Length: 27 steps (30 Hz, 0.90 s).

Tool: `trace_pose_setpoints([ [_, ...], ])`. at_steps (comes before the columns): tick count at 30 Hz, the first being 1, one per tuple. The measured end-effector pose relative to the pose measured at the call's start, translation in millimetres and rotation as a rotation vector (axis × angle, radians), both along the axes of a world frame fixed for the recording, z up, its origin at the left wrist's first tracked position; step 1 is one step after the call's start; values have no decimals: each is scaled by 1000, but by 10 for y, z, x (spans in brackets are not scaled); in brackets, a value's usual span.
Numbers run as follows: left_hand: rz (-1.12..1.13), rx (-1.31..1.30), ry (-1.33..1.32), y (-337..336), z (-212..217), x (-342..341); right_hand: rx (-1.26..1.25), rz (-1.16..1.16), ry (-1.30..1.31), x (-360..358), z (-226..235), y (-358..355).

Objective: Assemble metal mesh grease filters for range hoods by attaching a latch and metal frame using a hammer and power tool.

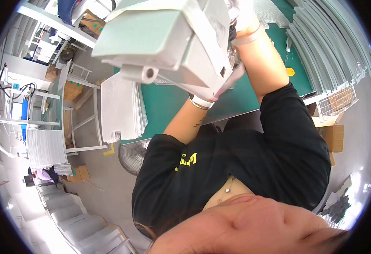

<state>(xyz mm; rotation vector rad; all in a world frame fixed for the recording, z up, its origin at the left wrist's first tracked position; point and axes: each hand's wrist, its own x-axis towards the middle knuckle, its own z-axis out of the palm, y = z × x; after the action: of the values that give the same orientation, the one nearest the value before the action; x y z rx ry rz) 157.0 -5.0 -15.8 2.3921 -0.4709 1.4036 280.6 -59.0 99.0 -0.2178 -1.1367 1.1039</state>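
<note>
A large pale grey moulded plastic housing (164,38) with a short round spout is held up close to the camera, above a green mat table (168,106). My left hand (225,82), in a light glove with a white wristband, grips the housing's lower right corner from below. My right hand (244,15), also gloved and banded at the wrist, holds the housing's upper right side; its fingers are partly hidden behind the part. Both forearms rise from a black T-shirt.
A stack of white perforated sheets (120,108) lies at the table's left end. Stacked grey panels (333,42) fill the right side above a wire basket (338,99). A floor fan (132,154), cardboard boxes (333,135) and white racks (84,114) stand around.
</note>
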Motion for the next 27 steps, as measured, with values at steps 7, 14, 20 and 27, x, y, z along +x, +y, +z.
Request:
trace_pose_setpoints([
  [7,110,-55,-28,65,-174,-165,90,-425,341,5,177,-74],
  [14,25,157,427,84,-232,-1468,435,-559,24,-96,779,-419],
  [20,-179,64,886,714,-1954,-2694,433,-504,142,-302,819,-271],
  [27,655,272,276,829,-833,-1893,67,-545,435,-647,696,-206],
])
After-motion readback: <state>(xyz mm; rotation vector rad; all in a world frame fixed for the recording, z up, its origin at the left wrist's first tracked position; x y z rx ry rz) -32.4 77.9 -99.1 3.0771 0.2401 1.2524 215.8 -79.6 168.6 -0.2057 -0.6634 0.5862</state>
